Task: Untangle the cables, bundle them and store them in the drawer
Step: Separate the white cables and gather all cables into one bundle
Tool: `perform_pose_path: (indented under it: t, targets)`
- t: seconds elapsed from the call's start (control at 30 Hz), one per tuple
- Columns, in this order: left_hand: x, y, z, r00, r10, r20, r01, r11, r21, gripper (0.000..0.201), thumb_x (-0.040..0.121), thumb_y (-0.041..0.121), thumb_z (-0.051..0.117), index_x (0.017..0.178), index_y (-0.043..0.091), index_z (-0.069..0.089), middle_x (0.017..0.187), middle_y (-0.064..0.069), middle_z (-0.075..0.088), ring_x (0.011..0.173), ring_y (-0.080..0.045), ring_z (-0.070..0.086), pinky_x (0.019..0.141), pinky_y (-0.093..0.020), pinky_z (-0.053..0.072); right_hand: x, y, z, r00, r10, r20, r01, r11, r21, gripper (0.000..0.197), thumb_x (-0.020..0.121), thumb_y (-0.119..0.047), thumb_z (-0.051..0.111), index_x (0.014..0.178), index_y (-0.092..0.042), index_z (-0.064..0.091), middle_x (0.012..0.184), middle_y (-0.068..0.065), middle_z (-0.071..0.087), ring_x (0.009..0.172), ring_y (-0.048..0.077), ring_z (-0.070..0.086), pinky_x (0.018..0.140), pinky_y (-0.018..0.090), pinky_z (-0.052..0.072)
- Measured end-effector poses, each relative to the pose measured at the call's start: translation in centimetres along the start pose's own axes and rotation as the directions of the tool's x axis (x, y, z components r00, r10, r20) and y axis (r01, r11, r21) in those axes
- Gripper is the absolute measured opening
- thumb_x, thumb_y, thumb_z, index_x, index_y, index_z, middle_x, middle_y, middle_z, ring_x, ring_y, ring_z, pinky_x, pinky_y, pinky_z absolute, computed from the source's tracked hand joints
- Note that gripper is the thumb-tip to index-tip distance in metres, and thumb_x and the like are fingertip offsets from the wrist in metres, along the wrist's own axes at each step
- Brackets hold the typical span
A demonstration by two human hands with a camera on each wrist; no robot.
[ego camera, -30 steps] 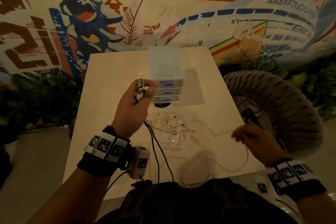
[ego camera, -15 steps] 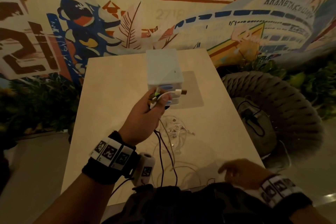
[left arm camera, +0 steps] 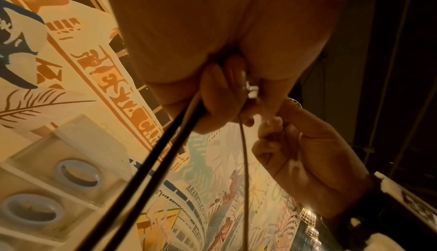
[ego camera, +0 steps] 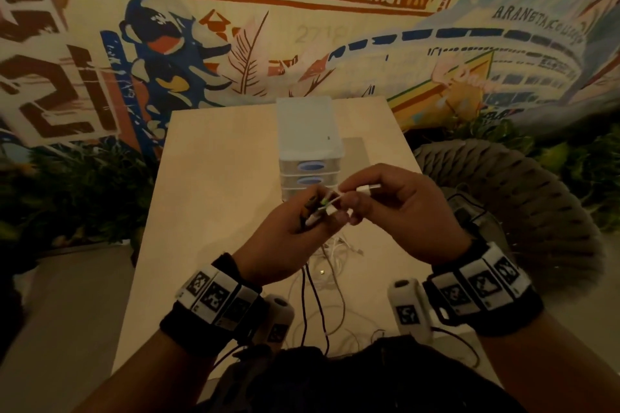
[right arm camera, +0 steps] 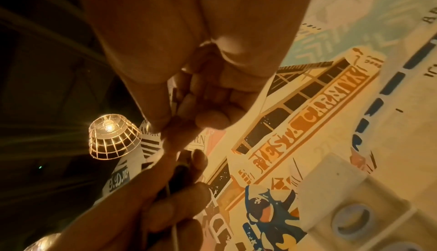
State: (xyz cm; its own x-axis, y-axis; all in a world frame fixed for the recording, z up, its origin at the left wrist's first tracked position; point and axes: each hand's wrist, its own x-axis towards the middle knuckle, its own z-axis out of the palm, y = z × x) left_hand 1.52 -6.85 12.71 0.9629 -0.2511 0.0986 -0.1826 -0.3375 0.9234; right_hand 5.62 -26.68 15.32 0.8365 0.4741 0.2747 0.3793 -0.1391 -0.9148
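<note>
Over the table, my left hand point(ego camera: 312, 214) grips a bunch of cable ends, black and white with a green tip point(ego camera: 324, 201). Black cables point(ego camera: 313, 298) hang from it to the table; the left wrist view shows these black cables point(left arm camera: 151, 163) running out of the fist. My right hand point(ego camera: 355, 201) pinches a white plug point(ego camera: 368, 188) just right of the left hand's fingers. A loose tangle of white cables point(ego camera: 339, 251) lies on the table below both hands. Behind the hands stands the small drawer unit point(ego camera: 308, 141), its blue-handled drawers shut.
The pale table point(ego camera: 214, 198) runs back to a painted mural wall. A woven round chair point(ego camera: 523, 204) with a dark bag stands at the right. Plants line the floor on both sides. A lit caged lamp point(right arm camera: 111, 135) hangs overhead.
My right hand has come up from the table's near edge to the left hand and taken the white plug. The left hand has lowered slightly, still holding the cable ends.
</note>
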Motion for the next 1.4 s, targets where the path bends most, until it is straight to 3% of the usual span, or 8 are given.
perform_pose_path:
  t: [0.1,0.27,0.5,0.67,0.87,1.07,1.2,1.4]
  targets:
    - [-0.3,-0.1,-0.5,1.0,-0.02,-0.001,0.02,1.0,-0.002,0.021,0.092,0.041,0.068,0.109,0.031,0.062,0.091,0.005,0.068,0.077,-0.013,0.066,0.066,-0.028,0.054,0.2,0.3,-0.4,1.0,0.005,-0.009,-0.005,0.999,0.037,0.015,0.081,-0.02,0.076,0.096,-0.015,0.074,0.088,0.001,0.076,0.067,0.021,0.072,0.066,0.034,0.06]
    - [0.0,-0.4,-0.5,1.0,0.002,-0.024,-0.003,0.999,-0.053,0.027,0.087,0.033,0.077,0.106,0.019,0.064,0.098,0.002,0.07,0.09,-0.02,0.069,0.077,-0.042,0.057,0.8,0.9,-0.1,0.99,0.008,0.142,0.007,0.994,-0.105,0.02,0.076,-0.027,0.082,0.096,-0.022,0.08,0.086,-0.008,0.073,0.074,0.015,0.066,0.068,0.021,0.049]
    - [1.2,-0.8,0.3,0.991,-0.034,-0.129,0.034,0.999,-0.006,0.013,0.092,0.022,0.073,0.103,0.017,0.071,0.094,-0.005,0.072,0.087,-0.023,0.069,0.077,-0.05,0.053,1.5,0.7,0.9,0.997,-0.075,0.02,0.077,0.941,-0.328,0.025,0.076,-0.029,0.085,0.099,-0.026,0.075,0.085,-0.017,0.065,0.077,0.003,0.061,0.066,0.01,0.04]
    - [1.3,-0.4,0.7,0.991,-0.022,-0.134,0.026,0.999,0.026,0.017,0.1,0.026,0.06,0.099,0.013,0.071,0.081,-0.005,0.071,0.074,-0.024,0.065,0.068,-0.046,0.05,1.4,0.1,1.0,0.99,-0.143,-0.021,0.12,0.897,-0.426,0.017,0.086,-0.031,0.077,0.102,-0.031,0.071,0.092,-0.027,0.065,0.083,0.005,0.065,0.068,0.025,0.051]
    - [1.1,-0.2,0.7,0.989,-0.071,-0.128,0.072,0.997,0.006,0.03,0.104,0.02,0.052,0.082,0.036,0.067,0.059,0.023,0.059,0.055,0.003,0.051,0.056,-0.012,0.037,1.8,0.9,0.7,0.981,-0.194,0.0,0.177,0.897,-0.406,0.013,0.087,-0.029,0.076,0.099,-0.022,0.078,0.099,-0.009,0.069,0.093,0.007,0.065,0.078,0.028,0.053]
    - [1.1,-0.1,0.6,0.996,-0.073,-0.056,0.072,0.997,-0.023,0.024,0.099,0.022,0.061,0.076,0.03,0.061,0.055,0.009,0.061,0.05,-0.005,0.053,0.054,-0.018,0.043,3.3,0.6,-0.3,0.942,-0.277,0.188,0.335,0.776,-0.534,0.015,0.088,-0.033,0.072,0.097,-0.022,0.079,0.103,-0.013,0.069,0.098,0.005,0.062,0.083,0.035,0.052]
    - [1.2,0.3,0.8,0.999,-0.041,-0.023,0.041,0.999,-0.021,0.038,0.096,0.002,0.062,0.071,0.03,0.055,0.053,0.026,0.059,0.05,0.011,0.053,0.055,-0.005,0.038,4.0,-0.5,0.2,0.877,-0.232,0.42,0.458,0.664,-0.59,0.026,0.087,-0.045,0.061,0.095,-0.028,0.078,0.099,-0.009,0.071,0.09,0.011,0.063,0.077,0.032,0.05]
    - [1.2,-0.3,0.9,0.988,-0.132,-0.081,0.113,0.972,-0.206,0.033,0.095,0.029,0.046,0.063,0.026,0.057,0.052,0.003,0.043,0.046,-0.015,0.038,0.048,-0.026,0.037,3.7,-0.9,0.7,0.956,-0.136,0.261,0.241,0.871,-0.429,0.054,0.097,-0.035,0.064,0.147,-0.028,0.045,0.14,-0.009,0.056,0.125,0.003,0.053,0.102,0.025,0.045]
